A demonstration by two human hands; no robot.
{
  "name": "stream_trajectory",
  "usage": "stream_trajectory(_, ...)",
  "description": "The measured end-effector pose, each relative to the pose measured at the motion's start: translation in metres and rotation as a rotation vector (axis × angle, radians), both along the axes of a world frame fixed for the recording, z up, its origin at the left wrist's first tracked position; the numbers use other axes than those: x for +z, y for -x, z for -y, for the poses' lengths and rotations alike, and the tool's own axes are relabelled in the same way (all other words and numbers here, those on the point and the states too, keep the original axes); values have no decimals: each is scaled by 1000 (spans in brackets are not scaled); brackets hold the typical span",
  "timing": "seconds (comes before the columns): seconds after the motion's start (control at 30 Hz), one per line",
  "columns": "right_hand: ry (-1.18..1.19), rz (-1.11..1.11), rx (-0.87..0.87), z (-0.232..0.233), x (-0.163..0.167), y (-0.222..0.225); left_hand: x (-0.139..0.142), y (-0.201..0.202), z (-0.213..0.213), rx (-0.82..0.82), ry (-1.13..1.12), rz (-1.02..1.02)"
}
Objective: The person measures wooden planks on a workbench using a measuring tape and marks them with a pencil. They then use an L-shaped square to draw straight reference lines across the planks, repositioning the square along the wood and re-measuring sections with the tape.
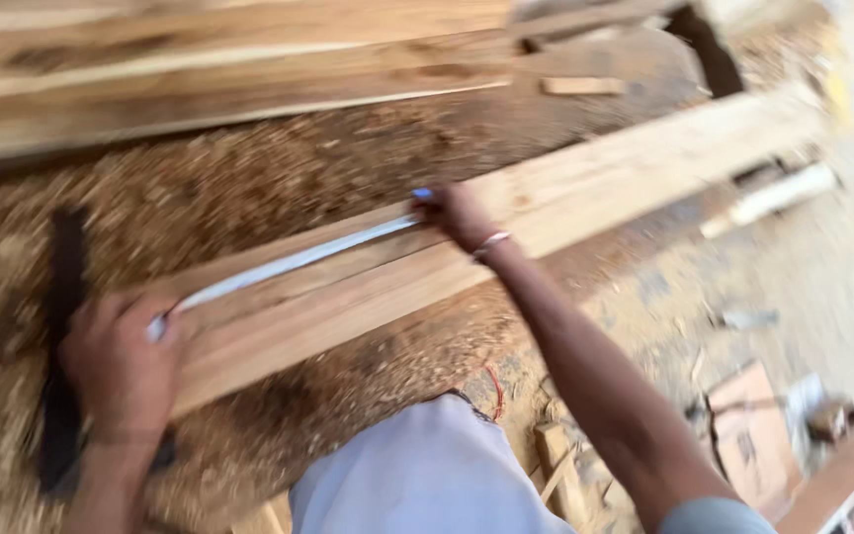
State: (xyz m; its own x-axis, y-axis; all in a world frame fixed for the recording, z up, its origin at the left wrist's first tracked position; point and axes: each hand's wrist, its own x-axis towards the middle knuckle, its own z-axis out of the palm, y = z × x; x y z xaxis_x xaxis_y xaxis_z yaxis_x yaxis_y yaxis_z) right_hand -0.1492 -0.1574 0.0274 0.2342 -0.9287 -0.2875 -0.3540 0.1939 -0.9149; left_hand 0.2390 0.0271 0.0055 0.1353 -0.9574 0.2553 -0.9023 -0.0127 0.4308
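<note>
A white tape (289, 262) lies stretched along the top plank (546, 198), which rests slantwise on a worktop (279, 168) deep in sawdust. The left hand (121, 371) pinches the tape's near end at the plank's end; the right hand (462, 216) presses the far end down, gripping something blue. This looks like measuring; marking the length would call for keeping the tape taut and flat. A dark bar (63, 346) lies beside the left hand.
</note>
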Motion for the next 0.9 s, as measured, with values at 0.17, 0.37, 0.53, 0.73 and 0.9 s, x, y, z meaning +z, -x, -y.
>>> stream_trajectory(0.17, 702, -489, 246, -28, 23, 8, -8, -9, 0, 11, -140, 150)
stream_trajectory(0.37, 451, -415, 164, -58, 28, 47, -10, -1, -12, 31, -293, -2)
stream_trajectory(0.53, 395, -401, 190, -60, 11, 105, -35, 25, -9, -22, -252, -109)
stream_trajectory(0.73, 409, -334, 276, -25, 3, 221, -76, 62, 14, -75, -507, -47)
stream_trajectory(0.9, 275, -396, 250, 21, 1, 381, -93, 135, 37, -93, -726, -11)
